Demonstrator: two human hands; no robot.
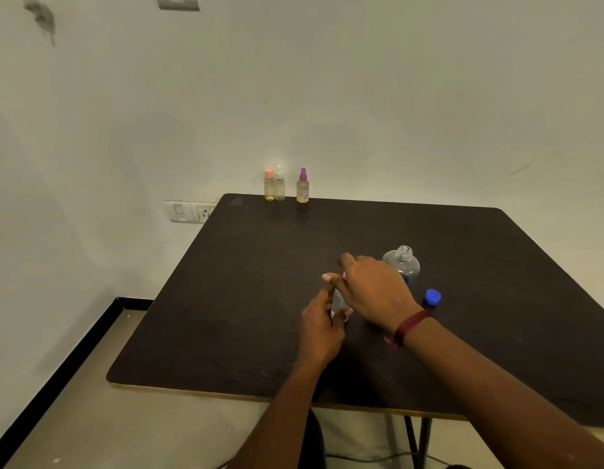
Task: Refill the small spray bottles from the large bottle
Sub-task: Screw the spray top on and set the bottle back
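Observation:
A small clear spray bottle [338,304] stands on the dark table [260,299] near the middle. My left hand [319,330] grips its body from the left. My right hand [371,289] covers its top, with the fingers curled over the sprayer head, which is mostly hidden. Just behind my right hand stands the large clear bottle [404,264], uncapped, with a blue label low on its side. Its blue cap [432,296] lies on the table to its right.
Three small spray bottles stand at the table's far edge against the wall: a pink-capped one [269,186], a clear one [280,184] and a purple-capped one [303,187]. A wall socket [190,211] sits left of the table. Floor lies beyond the left edge.

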